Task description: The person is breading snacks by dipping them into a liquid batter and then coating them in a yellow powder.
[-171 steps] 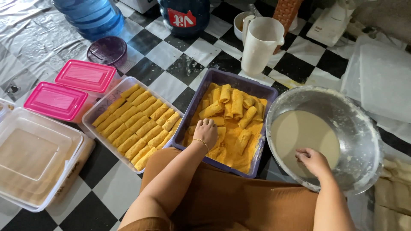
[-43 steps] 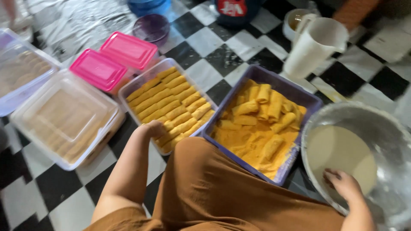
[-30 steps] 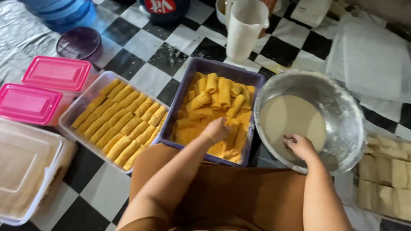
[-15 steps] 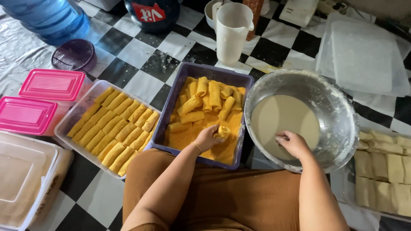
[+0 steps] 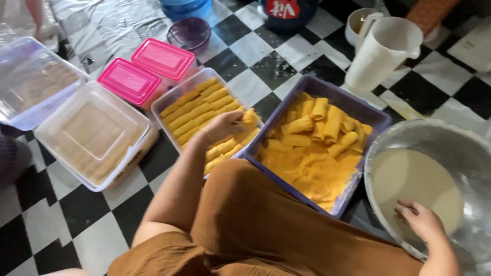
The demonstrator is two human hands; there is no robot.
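Note:
My left hand (image 5: 221, 125) holds a yellow crumb-coated roll (image 5: 250, 118) over the clear container (image 5: 164, 102), which is filled with neat rows of coated rolls (image 5: 199, 107). To the right, a purple tray (image 5: 377, 116) holds yellow crumbs and several loose rolls (image 5: 322, 122). My right hand (image 5: 420, 222) rests at the near rim of a metal bowl (image 5: 463, 148) of pale batter (image 5: 414, 186), fingers dipping toward the batter.
Two pink-lidded boxes (image 5: 146, 69) and two large clear lidded containers (image 5: 92, 135) lie to the left. A white jug (image 5: 381, 51), a cup, a purple lid and water bottles stand at the back on the checkered floor. My brown-clothed knee (image 5: 245, 225) is in front.
My left hand has lifted a coated roll out of the purple crumb tray and carried it left over the clear container. My right hand stays at the batter bowl.

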